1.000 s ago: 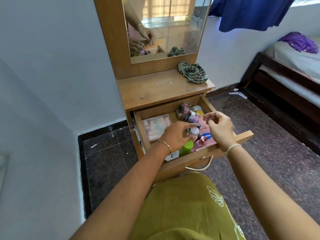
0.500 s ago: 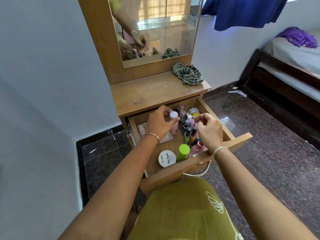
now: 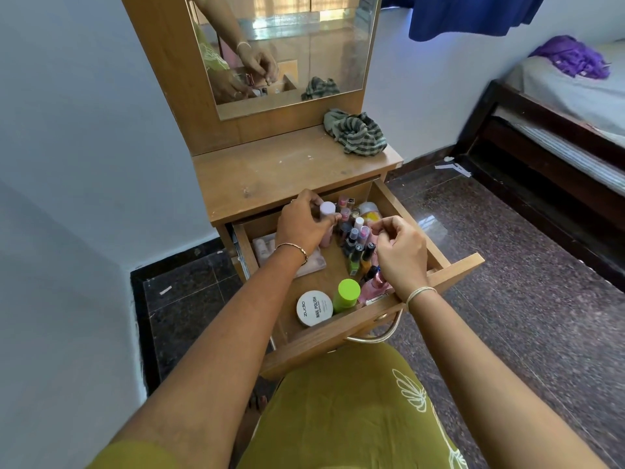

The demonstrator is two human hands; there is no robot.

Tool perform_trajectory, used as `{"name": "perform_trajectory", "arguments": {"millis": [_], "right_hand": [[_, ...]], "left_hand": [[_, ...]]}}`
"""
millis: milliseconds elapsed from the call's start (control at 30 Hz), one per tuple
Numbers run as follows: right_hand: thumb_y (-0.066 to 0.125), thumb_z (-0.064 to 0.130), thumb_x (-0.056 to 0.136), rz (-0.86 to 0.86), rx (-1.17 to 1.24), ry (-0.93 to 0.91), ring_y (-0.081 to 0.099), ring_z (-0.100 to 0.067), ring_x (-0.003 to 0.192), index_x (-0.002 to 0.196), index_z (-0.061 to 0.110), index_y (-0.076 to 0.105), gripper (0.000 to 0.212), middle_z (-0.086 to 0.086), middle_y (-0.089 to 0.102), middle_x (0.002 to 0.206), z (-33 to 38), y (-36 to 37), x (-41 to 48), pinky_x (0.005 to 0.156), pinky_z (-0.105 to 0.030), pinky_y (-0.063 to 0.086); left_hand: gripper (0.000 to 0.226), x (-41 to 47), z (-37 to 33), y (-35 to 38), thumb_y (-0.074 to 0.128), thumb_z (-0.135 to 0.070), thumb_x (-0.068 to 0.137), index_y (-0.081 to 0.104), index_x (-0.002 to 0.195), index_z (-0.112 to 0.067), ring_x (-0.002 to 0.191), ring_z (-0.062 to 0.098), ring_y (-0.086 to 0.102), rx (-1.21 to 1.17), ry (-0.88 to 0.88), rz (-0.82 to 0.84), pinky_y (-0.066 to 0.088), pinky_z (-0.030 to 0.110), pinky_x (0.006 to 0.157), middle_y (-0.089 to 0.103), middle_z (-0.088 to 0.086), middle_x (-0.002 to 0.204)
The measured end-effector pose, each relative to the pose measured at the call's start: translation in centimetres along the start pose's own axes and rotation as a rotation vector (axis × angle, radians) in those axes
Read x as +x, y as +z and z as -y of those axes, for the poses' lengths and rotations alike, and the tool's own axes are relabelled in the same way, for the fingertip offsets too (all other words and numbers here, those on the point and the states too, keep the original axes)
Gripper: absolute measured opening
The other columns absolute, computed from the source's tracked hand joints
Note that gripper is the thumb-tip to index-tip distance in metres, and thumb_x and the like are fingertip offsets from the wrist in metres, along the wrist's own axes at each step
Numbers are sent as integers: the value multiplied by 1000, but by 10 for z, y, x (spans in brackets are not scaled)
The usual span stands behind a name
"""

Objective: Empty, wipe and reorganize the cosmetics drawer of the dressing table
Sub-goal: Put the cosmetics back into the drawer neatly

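drawer (image 3: 455, 269) pulled out, stocked. round jar (image 3: 314, 308) and green-capped bottle (image 3: 345, 294) stand at its front. right hand (image 3: 400, 255) over the right side, fingers curled; any hold cannot be told. left hand (image 3: 301, 225) grips a white-capped pink bottle (image 3: 327, 213) near the back. striped cloth (image 3: 355, 132) lies on the tabletop.

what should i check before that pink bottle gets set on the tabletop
1. left hand grips pink bottle: ok
2. white cap on the bottle: ok
3. bare room on tabletop: ok
4. right hand free to help: cannot tell, its fingers are curled
5. nail polishes clear of the lift: cannot tell, they stand close beside the bottle
6. drawer pulled open: ok
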State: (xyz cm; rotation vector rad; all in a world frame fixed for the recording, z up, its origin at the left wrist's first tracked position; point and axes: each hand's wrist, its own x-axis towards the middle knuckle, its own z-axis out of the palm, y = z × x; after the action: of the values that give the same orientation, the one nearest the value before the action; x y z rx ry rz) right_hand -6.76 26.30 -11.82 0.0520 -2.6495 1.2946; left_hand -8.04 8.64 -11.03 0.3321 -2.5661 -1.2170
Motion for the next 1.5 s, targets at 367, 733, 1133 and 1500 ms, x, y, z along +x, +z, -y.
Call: {"name": "perform_trajectory", "arguments": {"millis": [367,733,1133,1500], "right_hand": [[51,11,90,-8,-8,-3,63,-18,77,91,19,68,18,2,69,87,3,-2,-1,69,-31,52],[51,11,87,-43,22,-1,63,-13,81,87,21,68,20,6,68,88,2,-2,0,75,-33,54],[51,11,86,-29,31,0,63,-13,81,86,23,67,20,7,67,87,3,-3,-2,76,-40,56],[52,9,86,-64,35,-10,62,-12,82,85,21,67,20,6,68,87,1,-2,-1,75,-31,54]], "left_hand": [[39,-5,2,-4,83,-30,68,62,97,-15,86,19,65,-11,-14,17,54,39,79,69,2,92],[47,-42,-11,-35,83,-26,68,58,107,-22,85,17,55,-32,19,284,48,29,72,57,-1,97],[54,-83,6,-19,80,-12,72,59,121,-20,105,16,59,-1,1,687,52,28,84,64,2,118],[45,-48,12,-6,81,-24,72,60,112,-21,90,11,61,31,27,320,47,25,77,68,-2,107]]}}
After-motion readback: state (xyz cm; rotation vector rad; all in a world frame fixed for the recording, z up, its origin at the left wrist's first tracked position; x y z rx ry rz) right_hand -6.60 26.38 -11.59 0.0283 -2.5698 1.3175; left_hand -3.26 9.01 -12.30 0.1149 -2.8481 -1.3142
